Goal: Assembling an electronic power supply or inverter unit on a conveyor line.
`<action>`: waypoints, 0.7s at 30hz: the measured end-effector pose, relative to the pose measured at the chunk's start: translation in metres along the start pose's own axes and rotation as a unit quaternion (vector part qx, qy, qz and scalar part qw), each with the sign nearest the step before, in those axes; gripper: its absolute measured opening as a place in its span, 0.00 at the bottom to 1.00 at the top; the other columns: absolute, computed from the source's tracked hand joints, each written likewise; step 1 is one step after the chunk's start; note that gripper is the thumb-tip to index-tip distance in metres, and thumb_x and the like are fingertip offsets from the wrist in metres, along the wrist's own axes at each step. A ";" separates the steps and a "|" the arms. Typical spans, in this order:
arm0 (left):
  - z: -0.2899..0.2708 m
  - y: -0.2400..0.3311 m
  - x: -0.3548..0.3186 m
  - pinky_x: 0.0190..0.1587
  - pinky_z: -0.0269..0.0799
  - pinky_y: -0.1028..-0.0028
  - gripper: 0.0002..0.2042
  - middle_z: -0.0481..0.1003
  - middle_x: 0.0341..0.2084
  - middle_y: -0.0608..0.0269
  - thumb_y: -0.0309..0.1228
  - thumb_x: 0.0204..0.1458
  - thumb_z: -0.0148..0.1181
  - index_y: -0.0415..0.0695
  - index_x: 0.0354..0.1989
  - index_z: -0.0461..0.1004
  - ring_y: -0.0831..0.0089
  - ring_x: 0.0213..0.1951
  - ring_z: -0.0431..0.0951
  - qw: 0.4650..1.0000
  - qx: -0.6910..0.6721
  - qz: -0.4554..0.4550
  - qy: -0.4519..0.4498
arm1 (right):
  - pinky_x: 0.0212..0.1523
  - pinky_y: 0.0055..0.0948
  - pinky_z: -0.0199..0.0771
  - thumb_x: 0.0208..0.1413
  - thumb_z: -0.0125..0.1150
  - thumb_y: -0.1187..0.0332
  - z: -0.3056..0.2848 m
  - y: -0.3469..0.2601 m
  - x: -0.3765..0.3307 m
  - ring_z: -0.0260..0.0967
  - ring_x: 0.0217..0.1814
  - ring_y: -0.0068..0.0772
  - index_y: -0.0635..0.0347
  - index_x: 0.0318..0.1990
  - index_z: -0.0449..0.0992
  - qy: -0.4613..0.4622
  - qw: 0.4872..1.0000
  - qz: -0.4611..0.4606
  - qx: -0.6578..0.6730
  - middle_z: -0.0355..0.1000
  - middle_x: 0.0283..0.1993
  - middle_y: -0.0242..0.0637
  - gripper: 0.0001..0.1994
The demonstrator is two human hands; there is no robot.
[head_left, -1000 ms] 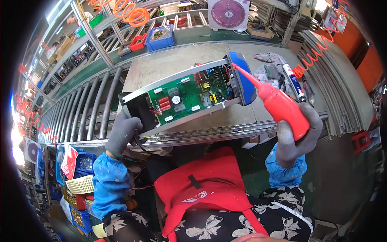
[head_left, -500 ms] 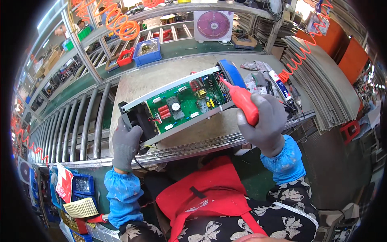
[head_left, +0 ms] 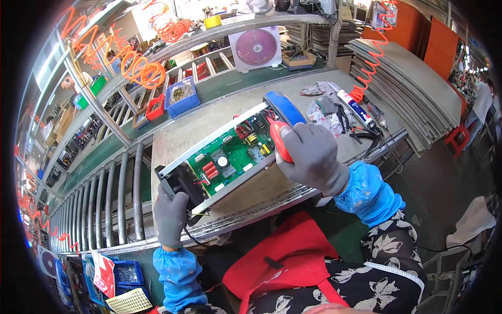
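Note:
An open metal-framed electronic unit (head_left: 261, 163) is tilted on the worktable, its blue end (head_left: 286, 108) up at the far right. Inside is a green circuit board (head_left: 238, 155) with red, yellow and white parts. My left hand (head_left: 171, 213), in a grey glove, grips the unit's dark near-left end, thumb over the edge. My right hand (head_left: 315, 158), also gloved, is wrapped round a red tool (head_left: 281, 141) with a rounded body. The tool is over the board's blue-end side; its tip is mostly hidden.
Right of the unit lie a white-and-blue tube (head_left: 356, 109), pliers (head_left: 362, 135) and crumpled cloths (head_left: 324, 116). Blue (head_left: 181, 98) and red (head_left: 155, 107) bins stand behind. Metal rollers (head_left: 123, 193) adjoin the table at left. Orange coiled hoses (head_left: 146, 73) hang above.
The view has shifted, and the unit appears more steeply angled. My right hand has turned more knuckles-up round the red tool, hiding more of it. My left hand keeps its hold.

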State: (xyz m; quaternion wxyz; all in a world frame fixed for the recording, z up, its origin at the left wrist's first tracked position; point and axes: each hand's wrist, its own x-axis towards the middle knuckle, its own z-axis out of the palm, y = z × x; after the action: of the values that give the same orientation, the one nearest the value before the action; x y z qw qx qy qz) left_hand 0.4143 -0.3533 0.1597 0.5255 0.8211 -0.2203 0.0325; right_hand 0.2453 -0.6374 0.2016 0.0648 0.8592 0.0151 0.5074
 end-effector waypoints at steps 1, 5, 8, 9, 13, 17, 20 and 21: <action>-0.001 0.001 0.000 0.36 0.73 0.63 0.17 0.78 0.30 0.48 0.31 0.45 0.52 0.38 0.44 0.70 0.56 0.32 0.79 1.000 0.031 0.002 -0.004 | 0.26 0.39 0.66 0.34 0.69 0.67 0.001 0.000 0.000 0.67 0.26 0.42 0.63 0.36 0.72 -0.001 1.000 -0.001 0.001 0.63 0.27 0.39 0.18; 0.000 0.007 -0.004 0.38 0.73 0.60 0.17 0.78 0.30 0.46 0.31 0.44 0.52 0.39 0.44 0.70 0.50 0.33 0.80 0.999 0.045 -0.004 0.012 | 0.26 0.39 0.65 0.33 0.69 0.67 0.007 0.000 -0.005 0.66 0.26 0.41 0.61 0.35 0.71 -0.003 1.000 -0.005 -0.004 0.63 0.27 0.38 0.18; 0.000 0.001 -0.002 0.39 0.73 0.60 0.18 0.78 0.30 0.46 0.32 0.44 0.52 0.39 0.45 0.70 0.50 0.34 0.80 0.998 0.058 -0.011 0.006 | 0.27 0.39 0.65 0.34 0.69 0.67 0.008 0.000 -0.009 0.66 0.27 0.41 0.61 0.35 0.71 -0.004 1.000 -0.011 -0.009 0.63 0.28 0.39 0.18; 0.000 0.001 -0.002 0.39 0.73 0.60 0.18 0.78 0.30 0.46 0.32 0.44 0.52 0.39 0.45 0.70 0.50 0.34 0.80 0.998 0.057 -0.013 0.004 | 0.27 0.39 0.64 0.34 0.69 0.67 0.009 0.000 -0.010 0.66 0.27 0.41 0.61 0.36 0.71 -0.004 1.000 -0.013 -0.010 0.63 0.28 0.39 0.18; 0.000 0.001 -0.002 0.39 0.73 0.60 0.19 0.78 0.30 0.46 0.32 0.44 0.52 0.39 0.46 0.70 0.51 0.34 0.80 0.999 0.050 -0.014 -0.001 | 0.28 0.39 0.63 0.35 0.69 0.67 0.010 -0.001 -0.015 0.66 0.29 0.41 0.61 0.39 0.72 -0.011 1.000 -0.020 -0.017 0.63 0.29 0.38 0.20; -0.003 -0.002 -0.002 0.39 0.73 0.60 0.19 0.78 0.31 0.47 0.31 0.44 0.52 0.39 0.46 0.70 0.52 0.34 0.80 0.998 0.059 0.007 0.003 | 0.28 0.38 0.63 0.35 0.69 0.67 0.011 -0.002 -0.015 0.66 0.29 0.41 0.62 0.41 0.73 -0.011 1.000 -0.023 -0.008 0.64 0.30 0.39 0.21; 0.002 0.007 -0.005 0.39 0.73 0.61 0.18 0.78 0.31 0.47 0.31 0.45 0.51 0.39 0.46 0.70 0.52 0.34 0.79 0.999 0.038 -0.009 0.002 | 0.28 0.38 0.63 0.35 0.69 0.67 0.009 0.000 -0.015 0.66 0.29 0.41 0.62 0.42 0.73 -0.016 1.000 -0.025 -0.007 0.64 0.31 0.39 0.22; 0.002 0.008 -0.005 0.39 0.73 0.61 0.18 0.78 0.31 0.47 0.31 0.45 0.51 0.39 0.46 0.70 0.53 0.34 0.79 0.999 0.043 -0.006 0.004 | 0.28 0.38 0.63 0.35 0.69 0.67 0.008 0.001 -0.015 0.66 0.29 0.41 0.62 0.42 0.73 -0.016 1.000 -0.025 -0.006 0.64 0.31 0.39 0.22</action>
State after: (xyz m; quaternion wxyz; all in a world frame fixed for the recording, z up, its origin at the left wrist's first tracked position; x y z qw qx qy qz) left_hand 0.4060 -0.3563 0.1646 0.4911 0.8440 -0.2116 0.0422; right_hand 0.2454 -0.6404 0.1850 0.0832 0.8663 0.0328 0.4915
